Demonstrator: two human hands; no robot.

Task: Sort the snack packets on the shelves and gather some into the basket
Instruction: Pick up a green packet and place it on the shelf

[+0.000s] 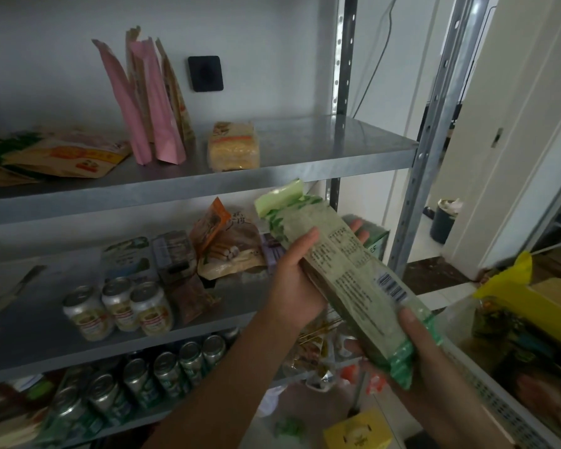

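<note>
1. A long green-and-pale plastic snack packet [347, 273] was held in the air in front of the grey metal shelf unit [305, 157], level with its middle shelf. It was tilted, with the crimped far end up and to the left and the near end down and to the right.
2. The left hand [295, 280] was clamped on the packet's upper half, with the thumb laid across the printed face and the fingertips [360, 226] curling out from under the far edge.
3. The right hand [431, 361] was closed on the lower end, with the thumb [408, 315] pressed on top beside the barcode and the fingers beneath.
4. On the top shelf, upright pink paper pouches [143, 102], a yellow block noodle packet [234, 147] and flat printed pouches [55, 153] were noted.
5. On the middle shelf, three pale drink cans [120, 306] were grouped near the front edge, and an orange-brown packet [227, 247] lay behind them.
6. Green cans [143, 377] were lined up on the shelf below.
7. A pale perforated basket [512, 413] was recorded at the lower right, with yellow packaging [515, 293] above its rim. The held packet was up and to the left of the basket.
</note>
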